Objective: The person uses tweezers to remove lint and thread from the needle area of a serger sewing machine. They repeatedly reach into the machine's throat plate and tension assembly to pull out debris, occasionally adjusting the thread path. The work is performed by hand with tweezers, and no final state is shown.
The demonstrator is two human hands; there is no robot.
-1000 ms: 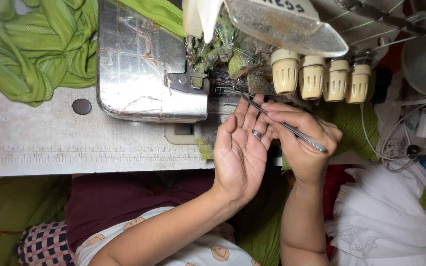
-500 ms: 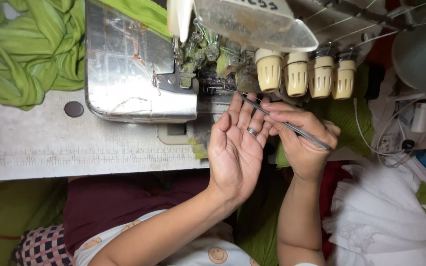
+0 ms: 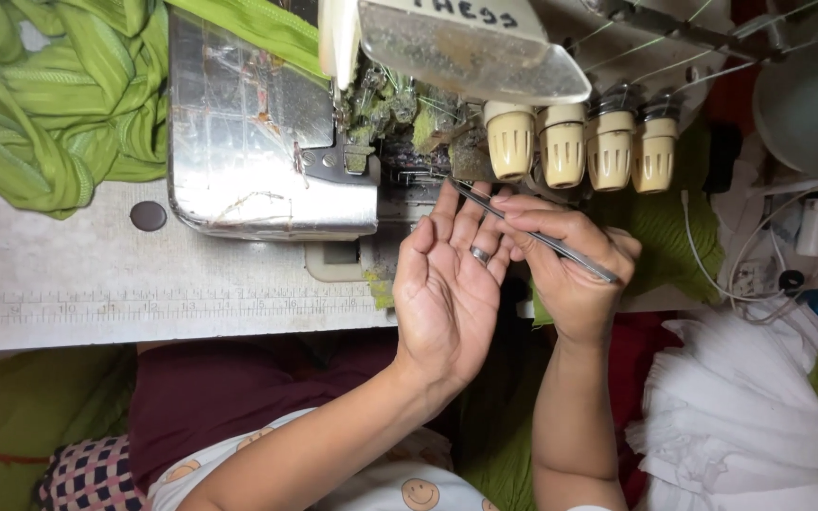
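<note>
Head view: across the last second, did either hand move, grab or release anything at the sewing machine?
Hardly anything changed. The right hand keeps pinching the tweezers, tip aimed into the sewing machine. The left hand stays open, palm up beside it, fingers by the machine front. Nothing was picked up or let go. The picture only shifts slightly, from the camera itself. The green cloth lies as before.
</note>
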